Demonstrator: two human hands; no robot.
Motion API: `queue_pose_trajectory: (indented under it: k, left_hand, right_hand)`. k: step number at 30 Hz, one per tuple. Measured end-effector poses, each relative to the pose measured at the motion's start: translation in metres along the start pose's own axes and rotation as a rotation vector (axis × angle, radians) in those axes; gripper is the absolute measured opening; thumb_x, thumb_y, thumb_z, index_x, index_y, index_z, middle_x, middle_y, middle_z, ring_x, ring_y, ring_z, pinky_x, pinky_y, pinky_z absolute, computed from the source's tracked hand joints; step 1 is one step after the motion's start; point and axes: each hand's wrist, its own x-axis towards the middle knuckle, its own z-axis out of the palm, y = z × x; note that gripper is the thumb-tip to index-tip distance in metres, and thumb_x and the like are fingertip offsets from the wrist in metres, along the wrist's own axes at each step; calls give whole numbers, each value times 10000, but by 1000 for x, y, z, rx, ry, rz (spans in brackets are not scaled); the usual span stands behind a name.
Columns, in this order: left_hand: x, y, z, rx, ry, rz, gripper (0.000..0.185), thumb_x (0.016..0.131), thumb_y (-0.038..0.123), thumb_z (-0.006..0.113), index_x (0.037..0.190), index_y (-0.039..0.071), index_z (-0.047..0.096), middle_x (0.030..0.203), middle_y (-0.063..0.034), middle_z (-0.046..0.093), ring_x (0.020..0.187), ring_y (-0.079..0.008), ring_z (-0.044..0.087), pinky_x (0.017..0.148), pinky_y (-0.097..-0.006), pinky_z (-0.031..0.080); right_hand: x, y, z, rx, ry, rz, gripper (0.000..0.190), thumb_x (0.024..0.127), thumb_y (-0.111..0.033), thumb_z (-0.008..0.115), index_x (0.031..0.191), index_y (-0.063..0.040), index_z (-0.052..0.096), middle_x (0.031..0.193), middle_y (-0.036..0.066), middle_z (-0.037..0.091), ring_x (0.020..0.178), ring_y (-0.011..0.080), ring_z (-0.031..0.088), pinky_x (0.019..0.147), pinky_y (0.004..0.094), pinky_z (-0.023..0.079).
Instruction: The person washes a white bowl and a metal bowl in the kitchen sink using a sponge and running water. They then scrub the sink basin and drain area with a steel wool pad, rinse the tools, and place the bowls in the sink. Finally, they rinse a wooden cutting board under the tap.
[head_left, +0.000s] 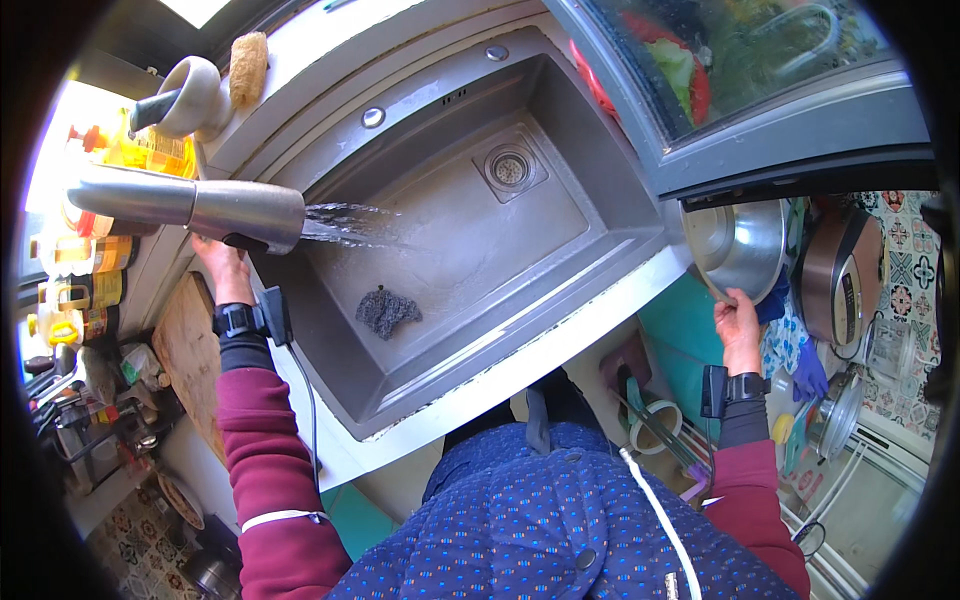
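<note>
Water (341, 225) streams from a brushed-metal faucet (244, 206) into the grey sink (450, 300). My left hand (223, 266) reaches to the near side of the faucet; its fingertips are hidden behind the spout, so their grip cannot be made out. Inside the basin, a dark mesh scouring pad (386, 311) lies on the floor near the left end, and the drain strainer (510, 169) sits toward the far right. To the right of the sink, my right hand (739, 330) grips the rim of a shiny metal bowl (754, 251), partly covered by the window frame.
A grey-framed window sash (787, 127) juts over the sink's right corner. Left of the sink are a wooden cutting board (184, 345), a mortar (187, 97) with its pestle, a loofah (249, 67) and several bottles. A rice cooker (840, 277) stands at far right.
</note>
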Motion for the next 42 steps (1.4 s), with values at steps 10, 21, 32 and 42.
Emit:
queue_pose_trajectory:
  k: [10, 21, 32, 42]
  left_hand:
    - [40, 2, -29, 264, -60, 235, 406, 835, 96, 699, 1194, -10, 543, 1049, -100, 642, 892, -180, 638, 742, -291, 537]
    - [59, 10, -32, 324, -152, 15, 359, 874, 97, 623, 1202, -14, 529, 1015, -103, 641, 853, -171, 632, 696, -282, 531]
    - [45, 24, -39, 550, -253, -177, 340, 886, 100, 603, 1201, -8, 535, 1005, -98, 640, 840, -163, 629, 688, -277, 526]
    - [-25, -4, -91, 440, -207, -60, 246, 884, 132, 651, 1085, 5, 588, 895, -49, 644, 748, -133, 622, 633, -265, 516]
  right_hand:
    - [-131, -57, -62, -470, 84, 74, 234, 704, -17, 604, 937, -28, 586, 795, 69, 622, 661, 199, 602, 517, 283, 472]
    - [-166, 40, 115, -776, -576, 273, 348, 761, -34, 571, 1104, 13, 544, 749, 76, 600, 448, 134, 520, 336, 235, 370]
    - [-155, 228, 253, -866, -773, 123, 690, 766, -32, 479, 1402, 7, 213, 1041, 212, 551, 639, 199, 629, 379, 250, 473]
    - [-107, 243, 258, -889, -676, -10, 749, 769, -49, 468, 1471, -196, 253, 1077, 148, 625, 732, 245, 660, 454, 299, 525]
